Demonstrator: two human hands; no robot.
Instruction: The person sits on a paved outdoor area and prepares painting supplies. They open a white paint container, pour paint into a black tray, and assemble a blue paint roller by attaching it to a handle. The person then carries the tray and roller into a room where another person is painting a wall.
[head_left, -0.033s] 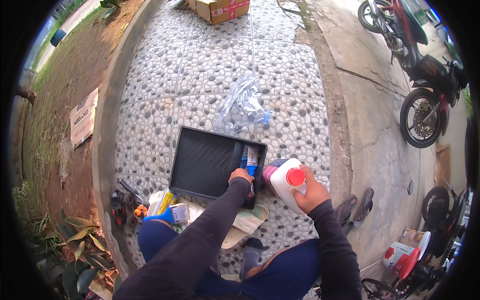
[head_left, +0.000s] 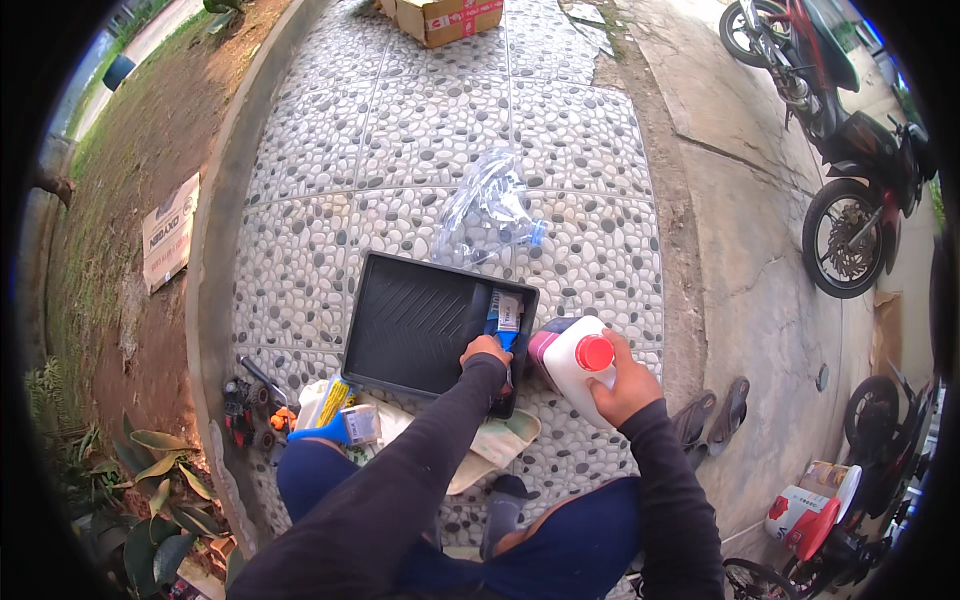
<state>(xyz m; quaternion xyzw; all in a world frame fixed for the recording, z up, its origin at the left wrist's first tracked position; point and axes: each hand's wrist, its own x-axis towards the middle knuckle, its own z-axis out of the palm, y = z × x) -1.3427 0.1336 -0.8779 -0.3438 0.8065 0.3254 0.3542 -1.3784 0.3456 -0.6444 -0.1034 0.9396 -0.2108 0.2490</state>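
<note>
A black paint tray (head_left: pixel 412 330) with a ribbed slope lies on the pebble-patterned tiles in front of me. In its deep right-hand end is a paintbrush (head_left: pixel 508 318) with a blue handle and a label over its bristles. My left hand (head_left: pixel 487 350) reaches into that end, its fingers closed round the brush's handle. Beside the tray, my right hand (head_left: pixel 628 388) grips a white plastic bottle (head_left: pixel 577 372) with a red cap and a dark pinkish label; the bottle is tilted. Another blue-handled brush (head_left: pixel 345 427) lies by my left knee on a pale cloth (head_left: pixel 492 445).
A crumpled clear plastic bottle (head_left: pixel 487 220) lies beyond the tray. Farther off stands a cardboard box (head_left: pixel 445 20). Small dark tools (head_left: pixel 255 405) lie left by the concrete kerb (head_left: pixel 205 250). Sandals (head_left: pixel 725 415) and motorcycles (head_left: pixel 850 220) are on the right, with paint tubs (head_left: pixel 805 515).
</note>
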